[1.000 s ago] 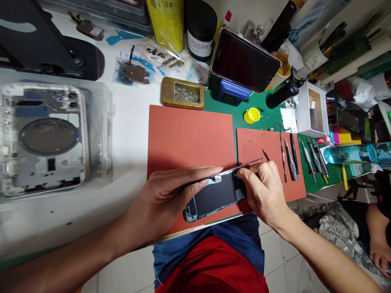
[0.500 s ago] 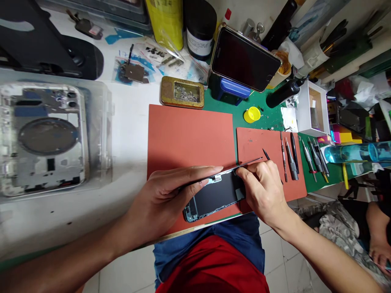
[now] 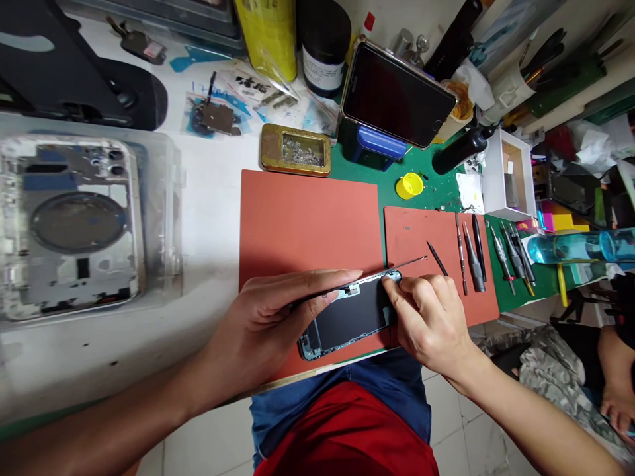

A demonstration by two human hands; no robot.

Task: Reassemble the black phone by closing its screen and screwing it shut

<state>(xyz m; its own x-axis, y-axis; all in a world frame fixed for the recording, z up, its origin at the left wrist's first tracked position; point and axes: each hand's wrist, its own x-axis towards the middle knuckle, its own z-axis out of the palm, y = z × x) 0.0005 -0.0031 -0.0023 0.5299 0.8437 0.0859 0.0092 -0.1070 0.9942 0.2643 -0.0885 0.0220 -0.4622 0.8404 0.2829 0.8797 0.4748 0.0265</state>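
Observation:
An opened phone body (image 3: 347,320) lies on the large red mat (image 3: 307,221) near the table's front edge, with its thin screen panel (image 3: 391,270) lifted on edge above it. My left hand (image 3: 270,317) holds that panel up, fingers stretched along it and thumb underneath. Gripping a thin black tool (image 3: 437,258), my right hand (image 3: 429,317) is closed and presses fingertips at the phone's right end. The tool's tip points up and away over the small red mat (image 3: 421,235).
Several screwdrivers and tweezers (image 3: 476,254) lie on the small mat's right. A tin of screws (image 3: 297,151), a propped phone (image 3: 394,96), a yellow cap (image 3: 409,187), bottles and a white box (image 3: 508,178) stand behind. A clear box with a phone frame (image 3: 74,221) sits left. Another person's hand (image 3: 615,396) shows at right.
My right hand has shifted slightly down and left onto the phone's right end, and the black tool now sticks out farther from it. My left hand has stayed put.

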